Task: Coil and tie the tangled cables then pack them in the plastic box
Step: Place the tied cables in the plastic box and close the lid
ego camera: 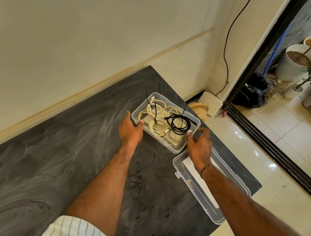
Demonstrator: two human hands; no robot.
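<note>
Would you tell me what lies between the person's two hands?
In the head view, the near end of the open plastic box with coiled cables lies between the left hand and right hand.

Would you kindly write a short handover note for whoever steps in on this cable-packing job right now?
Left hand: open, resting against the left wall of the plastic box.
Right hand: open, at the box's near corner, fingertips by a white connector; holding nothing that I can see.
In the box: coiled white cables and a coiled black cable, with black ties showing.
Lid: off, lying on the dark table beside the box.
Done: cables coiled and packed.
Left: probably tuck in stray ends.
</note>
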